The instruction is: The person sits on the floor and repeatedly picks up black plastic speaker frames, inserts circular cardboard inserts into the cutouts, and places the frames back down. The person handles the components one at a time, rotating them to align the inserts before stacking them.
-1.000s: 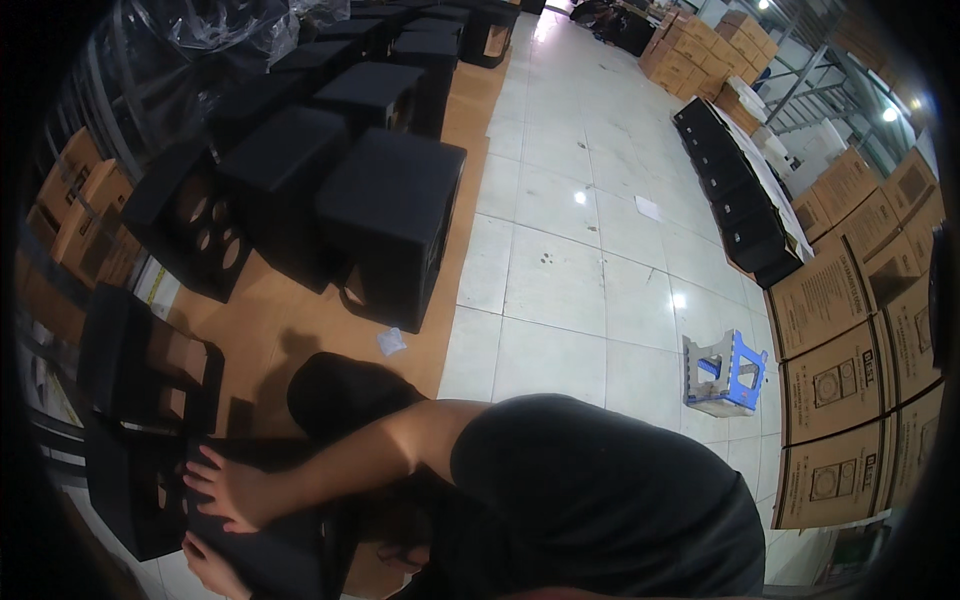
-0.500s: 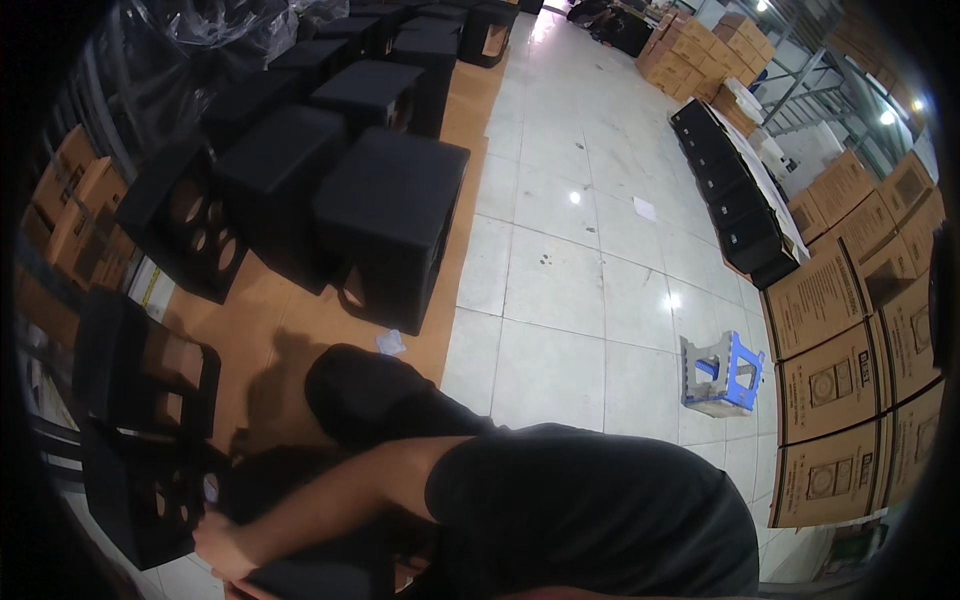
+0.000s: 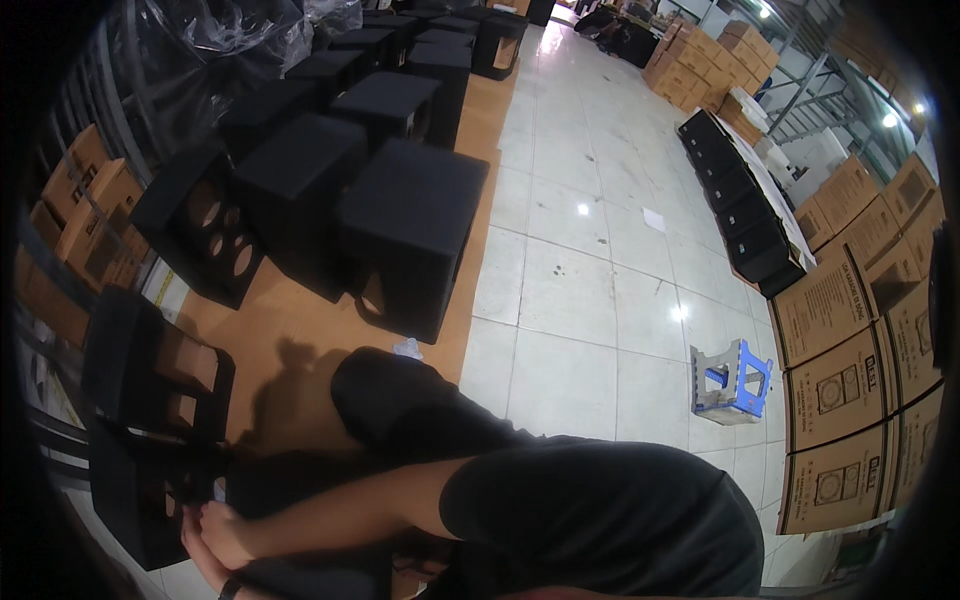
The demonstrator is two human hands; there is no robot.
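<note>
At the lower left, my right hand (image 3: 226,533) is closed beside a black speaker cabinet with round holes (image 3: 130,490). My right forearm reaches across a dark boxy piece (image 3: 300,485) in front of me. My left hand (image 3: 203,560) rises from the lower edge, a dark band at its wrist, its fingers pressed together against my right hand. A small pale thing (image 3: 220,490) shows just above my hands; its kind is unclear. Whatever lies between the fingers is hidden. Another black cabinet with cutouts (image 3: 150,365) stands just beyond.
Several black speaker cabinets (image 3: 415,210) stand on brown cardboard (image 3: 290,325) at the left. A grey-and-blue folding stool (image 3: 730,385) stands on the tiled floor (image 3: 560,300). Stacked cartons (image 3: 840,390) and a row of black boxes (image 3: 735,200) line the right side.
More of my left hand and its wristband has come into view, against my right hand. My right hand stays at the cabinet, still closed. The whole view has shifted slightly.
</note>
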